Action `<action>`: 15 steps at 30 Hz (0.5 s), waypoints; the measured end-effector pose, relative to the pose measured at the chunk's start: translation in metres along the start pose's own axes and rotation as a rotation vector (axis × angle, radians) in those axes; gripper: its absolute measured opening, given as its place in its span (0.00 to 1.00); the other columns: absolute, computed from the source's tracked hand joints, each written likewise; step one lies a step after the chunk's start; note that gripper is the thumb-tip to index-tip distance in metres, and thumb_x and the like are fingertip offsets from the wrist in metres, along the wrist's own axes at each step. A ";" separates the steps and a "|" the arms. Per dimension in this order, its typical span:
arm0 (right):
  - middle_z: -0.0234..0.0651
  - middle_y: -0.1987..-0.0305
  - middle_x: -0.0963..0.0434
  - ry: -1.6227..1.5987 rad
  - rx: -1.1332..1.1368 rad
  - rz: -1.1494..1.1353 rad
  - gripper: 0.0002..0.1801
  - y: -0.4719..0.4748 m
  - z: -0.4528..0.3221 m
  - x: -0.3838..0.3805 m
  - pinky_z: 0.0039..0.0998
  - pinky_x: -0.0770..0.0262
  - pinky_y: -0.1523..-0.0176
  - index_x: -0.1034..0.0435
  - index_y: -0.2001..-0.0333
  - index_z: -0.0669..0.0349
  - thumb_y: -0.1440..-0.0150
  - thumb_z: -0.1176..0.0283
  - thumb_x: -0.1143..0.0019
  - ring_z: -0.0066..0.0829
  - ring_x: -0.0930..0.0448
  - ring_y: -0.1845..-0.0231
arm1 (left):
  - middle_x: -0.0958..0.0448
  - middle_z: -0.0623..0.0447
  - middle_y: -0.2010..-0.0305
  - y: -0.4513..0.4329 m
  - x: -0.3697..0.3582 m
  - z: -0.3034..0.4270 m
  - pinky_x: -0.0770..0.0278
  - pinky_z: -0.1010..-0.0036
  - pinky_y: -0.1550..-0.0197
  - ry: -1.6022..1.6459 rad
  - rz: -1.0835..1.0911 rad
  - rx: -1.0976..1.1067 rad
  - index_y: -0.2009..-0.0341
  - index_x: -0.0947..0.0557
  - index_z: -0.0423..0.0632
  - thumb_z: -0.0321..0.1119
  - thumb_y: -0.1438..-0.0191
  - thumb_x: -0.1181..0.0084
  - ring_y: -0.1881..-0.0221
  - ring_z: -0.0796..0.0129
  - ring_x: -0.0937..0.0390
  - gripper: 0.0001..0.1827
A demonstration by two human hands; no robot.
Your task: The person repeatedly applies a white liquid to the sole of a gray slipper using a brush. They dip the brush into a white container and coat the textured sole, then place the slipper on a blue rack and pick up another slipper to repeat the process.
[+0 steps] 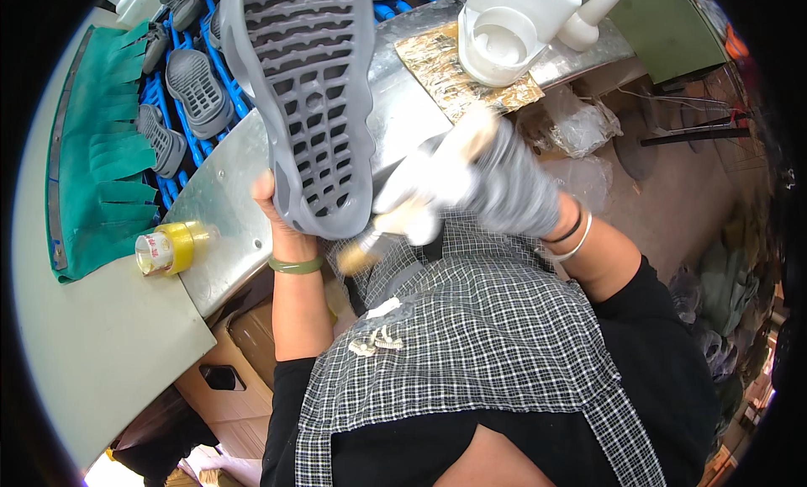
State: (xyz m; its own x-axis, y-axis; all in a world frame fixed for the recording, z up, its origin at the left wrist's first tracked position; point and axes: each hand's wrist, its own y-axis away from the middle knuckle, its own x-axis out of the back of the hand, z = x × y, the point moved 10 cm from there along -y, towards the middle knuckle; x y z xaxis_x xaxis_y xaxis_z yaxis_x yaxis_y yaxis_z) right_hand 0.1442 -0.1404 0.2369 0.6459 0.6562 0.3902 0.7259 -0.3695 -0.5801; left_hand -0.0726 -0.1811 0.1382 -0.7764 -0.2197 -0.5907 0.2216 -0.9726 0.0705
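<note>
My left hand (268, 197) holds up a grey shoe sole (315, 102) by its lower end, its open grid side towards me. Most of that hand is hidden behind the sole. To the sole's right, my right hand (498, 171) wears a grey glove with pale fingertips and is blurred by motion. It grips a brush (359, 253), whose tan bristle end points down beside the sole's lower end. A white plastic container (498, 61) with a round cup of whitish liquid stands beyond my right hand, on a stained golden-brown sheet (429, 61).
Blue rollers (183, 111) carry several grey soles (198, 93) at the far left. A green fringed curtain (104, 152) hangs there. Tape rolls (176, 250) lie on the metal tabletop (220, 165). A white nozzle bottle (589, 20) and plastic bags (580, 124) are at the right.
</note>
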 end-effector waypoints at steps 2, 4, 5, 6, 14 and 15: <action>0.44 0.45 0.21 -1.271 -0.641 0.404 0.25 0.026 0.065 -0.012 0.34 0.19 0.42 0.34 0.40 0.65 0.37 0.65 0.41 0.33 0.19 0.45 | 0.29 0.40 0.36 -0.005 0.042 -0.013 0.26 0.45 0.40 0.281 -0.169 -0.029 0.33 0.34 0.42 0.60 0.50 0.47 0.40 0.43 0.27 0.46; 0.39 0.54 0.18 -0.867 -0.217 0.481 0.18 -0.018 0.034 0.022 0.25 0.17 0.50 0.29 0.45 0.64 0.32 0.63 0.51 0.29 0.17 0.52 | 0.32 0.38 0.35 -0.010 0.031 -0.025 0.26 0.42 0.42 0.262 -0.104 0.007 0.33 0.34 0.43 0.63 0.51 0.49 0.41 0.39 0.28 0.47; 0.38 0.55 0.18 -0.678 -0.130 0.548 0.16 -0.024 0.035 0.034 0.23 0.17 0.51 0.29 0.46 0.63 0.32 0.66 0.50 0.27 0.17 0.53 | 0.33 0.37 0.34 -0.012 0.013 -0.030 0.26 0.41 0.43 0.250 -0.085 0.038 0.33 0.34 0.44 0.64 0.51 0.50 0.41 0.37 0.29 0.48; 0.38 0.56 0.18 -0.422 -0.081 0.551 0.14 -0.026 0.033 0.030 0.24 0.17 0.51 0.28 0.47 0.62 0.34 0.68 0.49 0.28 0.17 0.54 | 0.34 0.36 0.34 -0.010 -0.003 -0.032 0.26 0.39 0.43 0.278 -0.093 0.058 0.33 0.34 0.44 0.66 0.51 0.51 0.41 0.35 0.30 0.49; 0.41 0.51 0.20 0.059 0.100 0.312 0.16 -0.024 -0.021 0.006 0.33 0.20 0.49 0.29 0.46 0.55 0.38 0.77 0.48 0.36 0.19 0.51 | 0.39 0.37 0.29 -0.004 0.049 -0.042 0.36 0.44 0.34 0.243 0.133 -0.056 0.28 0.43 0.46 0.75 0.51 0.60 0.33 0.42 0.36 0.56; 0.40 0.48 0.21 -0.065 0.068 0.367 0.19 -0.018 -0.018 0.015 0.35 0.22 0.46 0.31 0.42 0.54 0.37 0.78 0.49 0.36 0.20 0.47 | 0.38 0.38 0.30 -0.005 0.057 -0.047 0.34 0.39 0.37 0.235 0.148 -0.018 0.28 0.42 0.48 0.74 0.51 0.59 0.35 0.41 0.34 0.55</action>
State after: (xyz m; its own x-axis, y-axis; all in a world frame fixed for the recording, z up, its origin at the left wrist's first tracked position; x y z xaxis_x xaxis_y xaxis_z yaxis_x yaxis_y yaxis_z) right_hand 0.1454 -0.1356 0.2661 0.8423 0.5292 0.1026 0.4300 -0.5448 -0.7199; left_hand -0.0905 -0.1849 0.0660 -0.5769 -0.3335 -0.7456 0.3343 -0.9293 0.1571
